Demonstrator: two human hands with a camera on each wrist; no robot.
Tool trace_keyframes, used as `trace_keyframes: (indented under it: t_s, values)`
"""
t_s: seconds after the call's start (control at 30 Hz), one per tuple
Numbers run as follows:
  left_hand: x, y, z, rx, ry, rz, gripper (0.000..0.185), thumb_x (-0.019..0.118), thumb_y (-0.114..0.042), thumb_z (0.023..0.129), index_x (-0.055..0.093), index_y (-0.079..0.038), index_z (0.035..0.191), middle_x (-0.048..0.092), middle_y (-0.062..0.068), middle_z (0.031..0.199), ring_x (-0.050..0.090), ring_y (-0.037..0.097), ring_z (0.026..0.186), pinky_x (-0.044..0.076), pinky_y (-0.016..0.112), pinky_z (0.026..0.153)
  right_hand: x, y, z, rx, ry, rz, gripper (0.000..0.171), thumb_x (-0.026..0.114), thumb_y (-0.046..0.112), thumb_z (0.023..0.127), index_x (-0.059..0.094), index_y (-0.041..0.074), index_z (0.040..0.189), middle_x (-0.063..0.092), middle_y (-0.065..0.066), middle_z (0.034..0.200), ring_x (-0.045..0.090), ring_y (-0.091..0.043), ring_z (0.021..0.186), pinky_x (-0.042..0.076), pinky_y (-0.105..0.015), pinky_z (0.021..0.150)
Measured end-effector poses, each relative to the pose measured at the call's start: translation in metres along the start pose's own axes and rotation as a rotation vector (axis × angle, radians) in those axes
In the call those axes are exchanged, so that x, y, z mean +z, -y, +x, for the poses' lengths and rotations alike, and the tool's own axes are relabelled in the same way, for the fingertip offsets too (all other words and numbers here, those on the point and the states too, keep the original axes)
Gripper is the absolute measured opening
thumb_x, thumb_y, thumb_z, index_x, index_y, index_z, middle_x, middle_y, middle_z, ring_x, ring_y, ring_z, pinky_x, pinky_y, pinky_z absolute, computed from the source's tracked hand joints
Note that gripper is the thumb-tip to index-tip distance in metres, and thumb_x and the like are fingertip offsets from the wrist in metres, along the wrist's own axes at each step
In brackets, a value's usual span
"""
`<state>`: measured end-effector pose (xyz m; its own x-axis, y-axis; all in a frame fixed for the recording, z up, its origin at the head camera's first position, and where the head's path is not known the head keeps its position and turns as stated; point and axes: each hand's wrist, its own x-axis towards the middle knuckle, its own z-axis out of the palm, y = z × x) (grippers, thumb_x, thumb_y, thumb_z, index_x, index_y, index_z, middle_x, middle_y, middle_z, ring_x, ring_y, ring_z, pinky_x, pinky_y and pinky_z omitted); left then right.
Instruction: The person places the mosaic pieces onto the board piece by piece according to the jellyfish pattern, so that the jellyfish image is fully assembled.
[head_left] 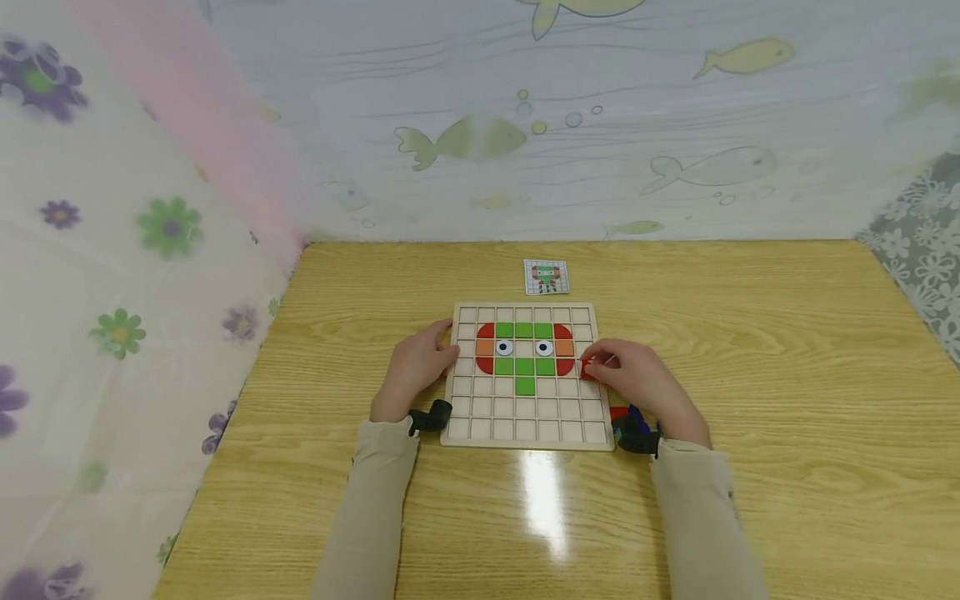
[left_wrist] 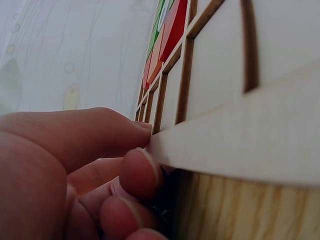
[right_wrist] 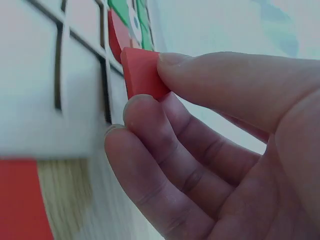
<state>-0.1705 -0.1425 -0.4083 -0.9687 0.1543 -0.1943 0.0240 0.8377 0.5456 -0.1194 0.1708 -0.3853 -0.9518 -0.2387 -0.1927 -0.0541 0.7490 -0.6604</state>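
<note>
In the head view a wooden grid board (head_left: pixel 505 429) lies flat on the table. A face pattern fills its upper part: green tiles (head_left: pixel 525 386), curved red pieces (head_left: pixel 564 332), orange squares and two round eye pieces (head_left: pixel 543 347). My left hand (head_left: pixel 418 360) grips the board's left edge; in the left wrist view the thumb (left_wrist: pixel 120 127) lies at the rim with the other fingers curled beside it. My right hand (head_left: pixel 637 371) pinches a small red tile (right_wrist: pixel 145 72) between thumb and fingers, over the board's right edge.
Beyond the board lies a small picture card (head_left: pixel 547 277) with a similar figure on a grid. Red and blue pieces (head_left: pixel 619 412) lie by the board's lower right, partly hidden by the right wrist's camera strap (head_left: pixel 636 435). A fish-patterned curtain (head_left: pixel 480 192) hangs behind the table (head_left: pixel 360 283).
</note>
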Motion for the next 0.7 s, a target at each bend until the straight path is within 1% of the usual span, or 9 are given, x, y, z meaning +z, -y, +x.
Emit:
trace_keyframes:
  t_s: [0.27,0.4,0.5,0.6,0.7]
  values:
    - [0.002,0.002,0.001,-0.005,0.003,-0.01,0.053,0.05,-0.031,0.087,0.037,-0.019,0.137,0.059,-0.007,0.061,0.049,0.014,0.044,0.039,0.03,0.055,0.014,0.013,0.006,-0.053,0.023,-0.037,0.013,0.059,0.022,0.086,0.064,0.018,0.097,0.058,0.003,0.085,0.05,-0.016,0.077,0.04,-0.032,0.072]
    - [0.002,0.002,0.001,-0.001,-0.003,0.0,0.052,0.05,-0.031,0.087,0.038,-0.019,0.136,0.059,-0.008,0.06,0.049,0.014,0.044,0.038,0.029,0.055,0.021,0.019,0.008,-0.075,0.038,-0.036,0.013,0.06,0.019,0.085,0.064,0.018,0.097,0.058,0.004,0.084,0.049,-0.015,0.076,0.04,-0.032,0.071]
    - [0.002,0.002,0.001,0.0,-0.006,0.0,0.052,0.05,-0.03,0.087,0.038,-0.019,0.136,0.059,-0.008,0.06,0.049,0.014,0.043,0.038,0.029,0.055,0.027,0.025,0.009,-0.108,0.048,-0.038,0.013,0.06,0.017,0.085,0.065,0.017,0.097,0.058,0.005,0.083,0.049,-0.014,0.075,0.04,-0.031,0.072]
    - [0.002,0.002,0.001,-0.002,-0.002,-0.003,0.052,0.05,-0.03,0.087,0.038,-0.018,0.136,0.059,-0.008,0.06,0.049,0.014,0.043,0.038,0.029,0.055,0.033,0.03,0.01,-0.137,0.041,-0.058,0.014,0.061,0.017,0.084,0.066,0.017,0.097,0.059,0.007,0.084,0.05,-0.012,0.075,0.041,-0.03,0.072]
    - [0.001,0.002,0.001,-0.004,0.001,0.0,0.052,0.05,-0.031,0.087,0.038,-0.018,0.136,0.059,-0.008,0.061,0.049,0.014,0.044,0.038,0.029,0.055,0.037,0.035,0.011,-0.141,0.031,-0.086,0.013,0.062,0.017,0.084,0.066,0.017,0.096,0.059,0.007,0.084,0.051,-0.011,0.074,0.042,-0.03,0.071]
